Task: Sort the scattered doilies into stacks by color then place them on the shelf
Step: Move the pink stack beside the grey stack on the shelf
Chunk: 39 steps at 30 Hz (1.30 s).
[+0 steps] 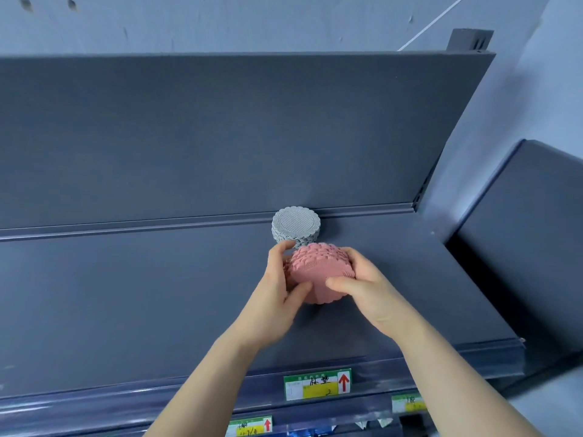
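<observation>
Shelving step — both hands, left hand (277, 288) and right hand (362, 288), clasp the pink doily stack (315, 272); next, set it level beside the grey doily stack (296, 228) on the shelf (126, 294).

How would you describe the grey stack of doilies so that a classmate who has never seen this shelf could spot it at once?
Look at the dark blue-grey shelf and follow its back edge, where it meets the upright back panel. The grey stack of doilies sits there, just right of centre. It stands alone and untouched, round with scalloped edges, while the pink stack in front of it is gripped by the left hand and right hand.
</observation>
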{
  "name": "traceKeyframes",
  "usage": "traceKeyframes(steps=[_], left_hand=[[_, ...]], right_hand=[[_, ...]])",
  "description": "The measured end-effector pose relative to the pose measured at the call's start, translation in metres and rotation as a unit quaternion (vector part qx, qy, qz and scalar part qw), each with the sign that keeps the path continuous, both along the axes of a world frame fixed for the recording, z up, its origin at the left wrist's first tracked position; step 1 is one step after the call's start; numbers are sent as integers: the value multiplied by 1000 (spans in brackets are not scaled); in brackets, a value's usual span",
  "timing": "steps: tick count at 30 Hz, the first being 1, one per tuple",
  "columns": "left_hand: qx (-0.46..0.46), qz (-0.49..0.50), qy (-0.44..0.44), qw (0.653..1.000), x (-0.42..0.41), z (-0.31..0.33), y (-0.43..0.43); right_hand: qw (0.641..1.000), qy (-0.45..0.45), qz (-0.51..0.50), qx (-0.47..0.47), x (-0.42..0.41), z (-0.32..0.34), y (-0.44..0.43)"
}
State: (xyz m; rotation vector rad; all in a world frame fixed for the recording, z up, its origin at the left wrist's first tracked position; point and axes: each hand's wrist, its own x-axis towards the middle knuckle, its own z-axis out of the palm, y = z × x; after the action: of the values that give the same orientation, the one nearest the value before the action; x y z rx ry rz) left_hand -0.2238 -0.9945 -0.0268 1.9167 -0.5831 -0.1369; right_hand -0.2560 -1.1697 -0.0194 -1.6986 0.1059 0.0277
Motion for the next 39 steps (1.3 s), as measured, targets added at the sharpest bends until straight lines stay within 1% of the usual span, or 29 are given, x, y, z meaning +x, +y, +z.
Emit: traceKeyframes(steps=[2,3,6,8,11,14,17,19,23,26,30,34,36,39], left_hand=[[7,-1,14,1000,-2,-9,2],[13,-4,17,1000,-4,-13,1],[18,-6,29,999,-9,-17,-4],[16,5,20,1000,-10,-16,-6],[5,6,-4,1000,-11,-12,-3],[-10,-2,19,1000,-12,-12,2],[0,1,19,1000,-14,-15,1],[-3,9,5,1000,-18,-16,-1],[-30,34,-31,999,-17,-8,0],[-39,28,4,999,-16,-8,3],[-17,23,25,999,-17,-17,-2],[-24,31,11,999,-21,-11,-7],[-36,31,-7,999,-20,-7,-5],[-42,29,11,999,-20,-10,1]], right_hand=[[999,9,0,-50,-4,-3,-1],[998,12,-2,-57,-7,-5,0],[1000,5,-11,-21,-11,-11,6],[1000,1,-15,-15,-13,-13,10],[999,0,-8,-32,-12,-14,8],[998,-6,-23,-50,-14,-12,4],[998,-31,-18,-56,-17,-11,7],[998,-37,-19,-48,-17,-13,12],[999,-35,-31,1,-12,-12,13],[999,-28,-31,5,-9,-14,10],[1000,-24,-14,-5,-10,-19,14],[998,-37,-31,32,-12,-18,18],[999,-34,-23,26,-11,-17,18],[999,-26,-32,5,-11,-18,16]])
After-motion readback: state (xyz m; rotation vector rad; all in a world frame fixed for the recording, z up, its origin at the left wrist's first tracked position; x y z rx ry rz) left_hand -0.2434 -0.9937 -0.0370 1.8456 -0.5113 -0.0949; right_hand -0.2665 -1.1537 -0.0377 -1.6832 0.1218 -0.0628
